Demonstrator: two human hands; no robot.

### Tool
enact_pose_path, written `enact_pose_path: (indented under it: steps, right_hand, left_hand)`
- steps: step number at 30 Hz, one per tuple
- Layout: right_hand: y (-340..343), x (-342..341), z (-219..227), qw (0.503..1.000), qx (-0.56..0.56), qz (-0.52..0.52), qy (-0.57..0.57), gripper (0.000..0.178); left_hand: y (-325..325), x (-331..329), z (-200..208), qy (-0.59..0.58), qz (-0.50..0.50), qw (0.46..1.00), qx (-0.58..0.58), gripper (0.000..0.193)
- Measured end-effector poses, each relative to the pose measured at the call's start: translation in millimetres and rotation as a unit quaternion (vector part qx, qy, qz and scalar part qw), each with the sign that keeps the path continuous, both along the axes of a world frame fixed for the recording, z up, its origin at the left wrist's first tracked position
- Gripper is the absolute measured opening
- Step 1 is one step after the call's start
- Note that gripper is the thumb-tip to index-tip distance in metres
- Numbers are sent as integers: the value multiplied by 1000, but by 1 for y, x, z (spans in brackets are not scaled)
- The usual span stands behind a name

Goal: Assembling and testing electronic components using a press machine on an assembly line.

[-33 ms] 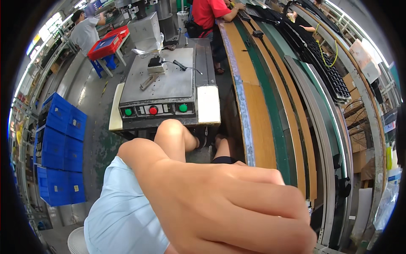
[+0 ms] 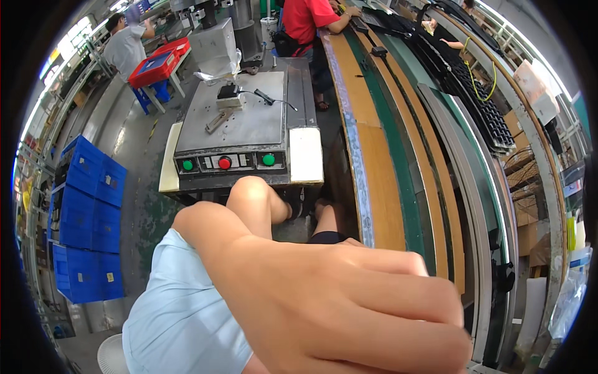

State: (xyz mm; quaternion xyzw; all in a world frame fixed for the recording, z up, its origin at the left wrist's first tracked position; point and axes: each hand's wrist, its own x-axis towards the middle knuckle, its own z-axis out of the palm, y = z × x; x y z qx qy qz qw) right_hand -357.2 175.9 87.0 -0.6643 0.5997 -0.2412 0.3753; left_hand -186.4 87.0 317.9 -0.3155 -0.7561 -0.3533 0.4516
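Note:
My left hand [image 2: 367, 305] fills the lower middle, close up, its arm bent and coming out of a light blue sleeve [image 2: 180, 299]. The back of the hand shows; the fingers are curled together toward the right, and whatever they hold, if anything, is hidden. My right hand cannot be made out. Beyond my knees stands a bench machine [image 2: 243, 118] with a grey metal top, two green buttons and a red one. On its top a small black part [image 2: 228, 92] sits on a metal block, with a short black cable [image 2: 265, 96] beside it.
A long bench with wood and green strips [image 2: 374, 162] runs along my right, with black slotted trays [image 2: 473, 106] behind. Blue bins [image 2: 93, 218] stand at left. A red tray [image 2: 159, 65] rests on a stand near a person in grey [image 2: 124, 47]. Another person wears red [image 2: 305, 22].
My left hand has shifted slightly to the right, its fingers still curled. The surroundings have moved a little to the left in the picture. The parts on the machine lie as before.

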Motion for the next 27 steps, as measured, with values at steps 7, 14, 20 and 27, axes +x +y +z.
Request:
enact_pose_path:
  steps: [7, 14, 20, 27]
  right_hand:
    - [-1, 1, -9, 999, 36, 9, -9, 27]
    - [-10, -5, -34, 996, 72, 52, -26, 28]
    - [-6, 13, 20, 999, 43, 17, -18, 28]
    - [1, 0, 2, 999, -16, 34, -1, 30]
  left_hand:
    - [-3, -14, 9, 74, 9, 997, -24, 9]
    - [10, -12, 3, 89, 114, 988, 59, 7]
    - [5, 1, -4, 92, 92, 990, 58, 8]
    - [-5, 14, -5, 80, 18, 995, 52, 10]
